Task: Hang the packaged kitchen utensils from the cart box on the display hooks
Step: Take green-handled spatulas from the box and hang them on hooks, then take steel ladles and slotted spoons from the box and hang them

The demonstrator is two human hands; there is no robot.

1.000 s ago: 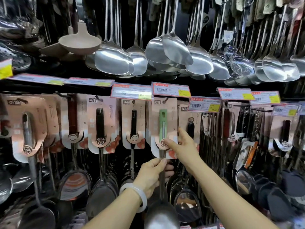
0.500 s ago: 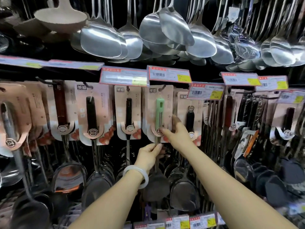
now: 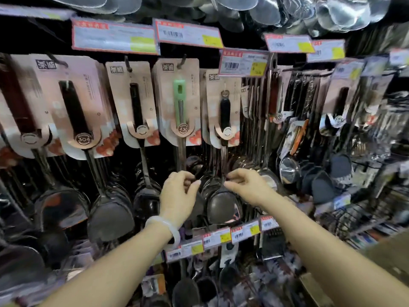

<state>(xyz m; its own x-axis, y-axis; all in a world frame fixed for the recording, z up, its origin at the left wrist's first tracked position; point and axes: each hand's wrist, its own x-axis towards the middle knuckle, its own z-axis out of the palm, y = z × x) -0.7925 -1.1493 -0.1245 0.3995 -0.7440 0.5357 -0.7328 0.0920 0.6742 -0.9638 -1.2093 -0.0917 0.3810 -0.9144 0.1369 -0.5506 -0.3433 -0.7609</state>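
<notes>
Both hands have come down and away from the green-handled spatula [image 3: 181, 111] since half a second ago, when the right fingers touched its card and the left hand was at its shaft. Now the left hand [image 3: 179, 193] hovers just below the card, near the bare metal shaft, with loosely curled fingers that hold nothing; its grip is relaxed, and a pale bangle [image 3: 164, 227] sits on the wrist. To the right, the right hand [image 3: 247, 185] also holds nothing, its fingers half bent and pointing left toward the other hand, so this grip is relaxed too. On its own hook [image 3: 183, 61] the spatula hangs upright in its pink card package [image 3: 177, 85], whose round badge reads 430. To its left hang similar pink cards with black-handled utensils [image 3: 75, 111], one badge reading 304, and to its right a card with a black-handled spatula [image 3: 224, 111]. Dark, shiny heads of these utensils hang in a row behind and below the hands. Price tags [image 3: 188, 33] with barcodes and yellow patches stand above the hooks, and more price labels [image 3: 217, 237] run along the rail below the hands. At the top edge, blurred steel ladles [image 3: 261, 9] hang from an upper row. Far right, wire racks [image 3: 354, 216] hold more dark utensils, but they are too blurred to name. No cart box can be seen in this view.
</notes>
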